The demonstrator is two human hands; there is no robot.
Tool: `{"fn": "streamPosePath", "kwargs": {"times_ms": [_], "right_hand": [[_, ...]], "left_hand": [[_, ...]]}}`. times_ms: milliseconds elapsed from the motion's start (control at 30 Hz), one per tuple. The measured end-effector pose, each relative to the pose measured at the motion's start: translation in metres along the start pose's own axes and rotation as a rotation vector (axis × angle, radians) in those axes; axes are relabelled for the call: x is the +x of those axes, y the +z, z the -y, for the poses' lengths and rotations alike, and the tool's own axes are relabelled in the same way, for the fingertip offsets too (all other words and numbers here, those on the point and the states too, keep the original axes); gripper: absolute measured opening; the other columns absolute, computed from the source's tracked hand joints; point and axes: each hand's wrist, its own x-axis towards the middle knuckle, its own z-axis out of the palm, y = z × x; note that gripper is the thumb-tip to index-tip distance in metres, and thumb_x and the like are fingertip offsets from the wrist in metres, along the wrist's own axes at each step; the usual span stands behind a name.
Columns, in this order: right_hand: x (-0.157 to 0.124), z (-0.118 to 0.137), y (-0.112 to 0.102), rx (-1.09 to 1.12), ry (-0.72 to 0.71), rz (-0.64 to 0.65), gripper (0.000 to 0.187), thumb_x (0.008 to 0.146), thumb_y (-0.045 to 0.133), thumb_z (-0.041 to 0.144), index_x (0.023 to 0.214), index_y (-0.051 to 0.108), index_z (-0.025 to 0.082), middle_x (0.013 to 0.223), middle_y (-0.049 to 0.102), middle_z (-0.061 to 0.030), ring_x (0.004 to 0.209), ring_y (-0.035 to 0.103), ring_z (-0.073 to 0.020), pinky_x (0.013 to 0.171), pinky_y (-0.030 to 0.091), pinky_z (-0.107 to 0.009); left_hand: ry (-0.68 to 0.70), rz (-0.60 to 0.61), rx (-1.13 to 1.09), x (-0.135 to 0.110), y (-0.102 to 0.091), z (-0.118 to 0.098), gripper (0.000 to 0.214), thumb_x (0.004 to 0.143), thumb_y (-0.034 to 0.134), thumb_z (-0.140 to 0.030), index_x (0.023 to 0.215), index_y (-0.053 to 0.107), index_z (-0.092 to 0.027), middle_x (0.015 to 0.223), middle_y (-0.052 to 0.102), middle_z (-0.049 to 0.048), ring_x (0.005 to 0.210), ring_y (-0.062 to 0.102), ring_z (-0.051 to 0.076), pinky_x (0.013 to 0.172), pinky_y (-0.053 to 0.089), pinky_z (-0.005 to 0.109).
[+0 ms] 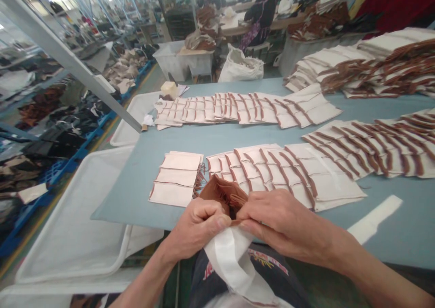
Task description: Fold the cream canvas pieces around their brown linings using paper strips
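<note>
Blue table (pixel 136 192), bare strip (pixel 190 139) between panel rows (pixel 175 179); by its near edge, both hands (pixel 205 222) (pixel 282 222) tight on cloth (pixel 234 265)

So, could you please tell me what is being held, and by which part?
The left hand and right hand hold a brown-and-white piece by its open rim.

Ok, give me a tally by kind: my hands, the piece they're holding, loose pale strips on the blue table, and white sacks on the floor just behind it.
Hands: 2, left hand and right hand
Held brown-and-white piece: 1
Loose pale strip: 1
White sack: 1
Total: 5
</note>
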Motion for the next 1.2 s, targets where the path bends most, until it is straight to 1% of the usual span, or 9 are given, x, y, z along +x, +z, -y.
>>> {"fn": "streamPosePath", "kwargs": {"times_ms": [100, 233, 400, 533, 700, 867, 967, 1100, 1200], "right_hand": [[-0.005, 0.014, -0.004, -0.134, -0.081, -0.027, 0.029, 0.104, 0.051, 0.016, 0.078, 0.064, 0.019, 0.07, 0.063, -0.001, 0.067, 0.055, -0.0169, 0.059, 0.029, -0.033], [-0.008, 0.027, -0.01, -0.151, -0.145, -0.01, 0.03, 0.103, 0.054, 0.018, 0.075, 0.063, 0.019, 0.07, 0.065, -0.001, 0.068, 0.055, -0.018, 0.059, 0.032, -0.035], [-0.015, -0.001, -0.007, 0.116, -0.04, 0.01, 0.027, 0.095, 0.073, 0.04, 0.08, 0.066, 0.019, 0.077, 0.068, -0.0011, 0.075, 0.061, -0.0173, 0.066, 0.039, -0.029], [-0.022, -0.029, 0.02, 0.273, 0.03, -0.02, 0.035, 0.078, 0.089, 0.044, 0.085, 0.067, 0.018, 0.084, 0.07, -0.0014, 0.08, 0.063, -0.0177, 0.072, 0.042, -0.028], [-0.026, -0.027, 0.042, 0.412, 0.023, -0.125, 0.014, 0.098, 0.064, 0.025, 0.087, 0.064, 0.017, 0.088, 0.07, -0.0041, 0.086, 0.063, -0.017, 0.079, 0.046, -0.029], [-0.014, -0.004, 0.0, 0.39, 0.026, -0.17, 0.018, 0.098, 0.061, 0.021, 0.081, 0.062, 0.018, 0.076, 0.065, -0.0001, 0.071, 0.057, -0.0131, 0.067, 0.041, -0.025], [-0.003, 0.013, -0.03, 0.303, 0.005, -0.154, 0.017, 0.097, 0.061, 0.018, 0.08, 0.062, 0.019, 0.074, 0.064, 0.0011, 0.067, 0.055, -0.0119, 0.062, 0.039, -0.024], [0.007, 0.029, -0.051, 0.157, -0.007, -0.151, 0.019, 0.098, 0.058, 0.019, 0.078, 0.059, 0.02, 0.073, 0.062, 0.0016, 0.067, 0.054, -0.0121, 0.062, 0.039, -0.024], [0.008, 0.033, -0.054, 0.053, -0.008, -0.127, 0.019, 0.1, 0.056, 0.02, 0.081, 0.059, 0.02, 0.077, 0.064, 0.0011, 0.07, 0.054, -0.0132, 0.065, 0.038, -0.026]], "left_hand": [[-0.028, 0.119, 0.168, -0.002, -0.001, -0.025, 0.05, 0.094, 0.065, -0.052, 0.063, 0.049, -0.017, 0.057, 0.039, -0.0073, 0.052, 0.031, 0.007, 0.048, 0.023, 0.022], [0.038, 0.227, 0.588, -0.014, 0.004, -0.055, 0.033, 0.099, 0.058, -0.029, 0.069, 0.046, -0.019, 0.062, 0.046, -0.007, 0.058, 0.041, 0.009, 0.055, 0.028, 0.023], [0.134, 0.364, 0.849, -0.038, 0.021, -0.061, 0.037, 0.09, 0.06, -0.012, 0.065, 0.033, -0.021, 0.058, 0.05, -0.0072, 0.053, 0.043, 0.009, 0.054, 0.031, 0.026], [0.151, 0.332, 0.965, -0.048, 0.019, -0.059, 0.034, 0.091, 0.052, -0.009, 0.067, 0.033, -0.023, 0.061, 0.055, -0.0048, 0.057, 0.051, 0.011, 0.057, 0.035, 0.025], [0.206, 0.162, 1.009, -0.056, -0.005, -0.06, 0.03, 0.1, 0.045, -0.016, 0.071, 0.04, -0.022, 0.063, 0.051, -0.007, 0.058, 0.051, 0.008, 0.058, 0.037, 0.019], [0.331, -0.027, 1.124, -0.053, -0.041, -0.045, 0.031, 0.105, 0.045, -0.019, 0.074, 0.046, -0.022, 0.063, 0.05, -0.0068, 0.055, 0.046, 0.01, 0.056, 0.034, 0.024], [0.351, -0.056, 1.086, -0.043, -0.054, -0.041, 0.036, 0.109, 0.04, -0.028, 0.075, 0.049, -0.021, 0.066, 0.052, -0.0047, 0.059, 0.047, 0.012, 0.06, 0.035, 0.025], [0.354, 0.018, 0.974, -0.026, -0.048, -0.056, 0.057, 0.111, 0.018, -0.05, 0.085, 0.058, -0.019, 0.079, 0.062, 0.0019, 0.073, 0.054, 0.016, 0.072, 0.041, 0.029], [0.419, 0.048, 0.984, -0.017, -0.032, -0.074, 0.044, 0.111, 0.03, -0.043, 0.1, 0.064, -0.017, 0.093, 0.07, 0.0053, 0.087, 0.061, 0.019, 0.083, 0.042, 0.031]]}}
